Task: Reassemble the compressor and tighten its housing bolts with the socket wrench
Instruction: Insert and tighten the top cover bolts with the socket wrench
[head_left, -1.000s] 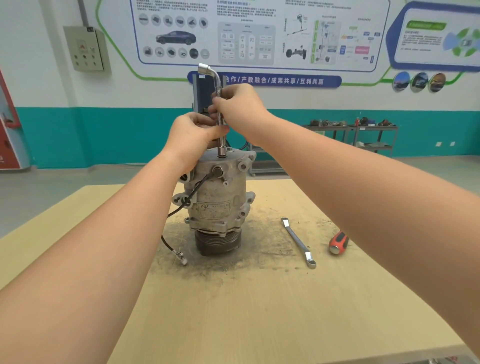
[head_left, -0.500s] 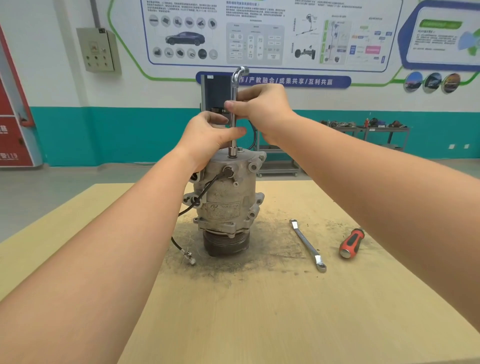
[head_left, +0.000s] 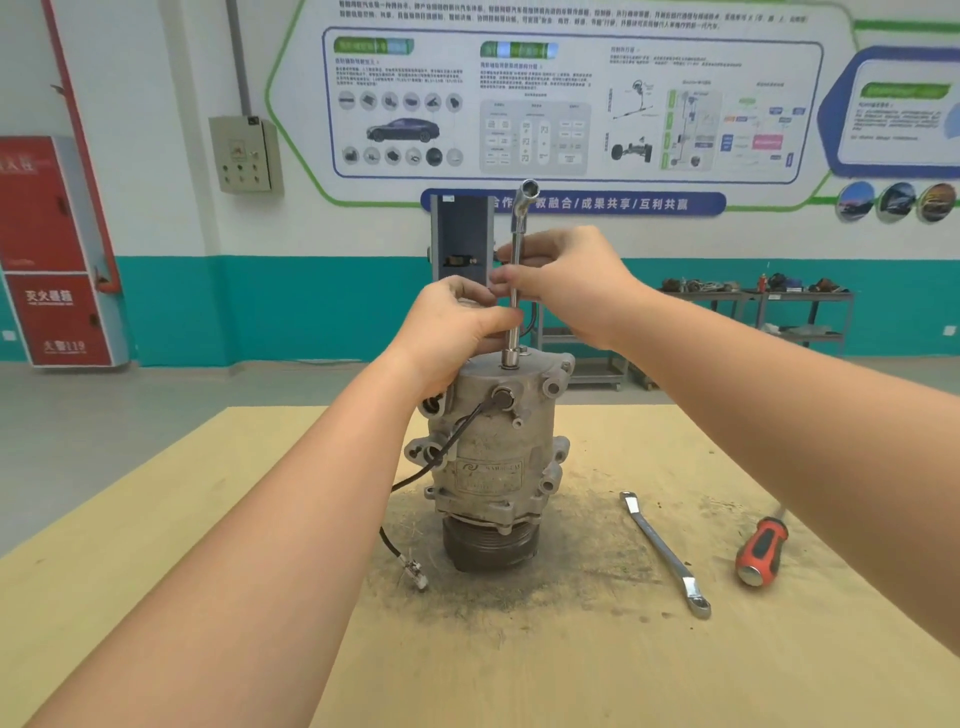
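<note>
Both hands pinch the socket wrench (head_left: 514, 291) — left hand (head_left: 457, 327) low, right hand (head_left: 566, 280) higher — standing upright on a bolt atop the compressor (head_left: 493, 457), which stands on the tabletop (head_left: 675, 665). I fear a tilted shaft would slip off.

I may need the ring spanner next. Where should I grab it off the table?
Grip the ring spanner at mid-shank, from above, fingers across its width. It lies flat on the table, right of the compressor; the slim bare shank has free space on both sides.
</note>
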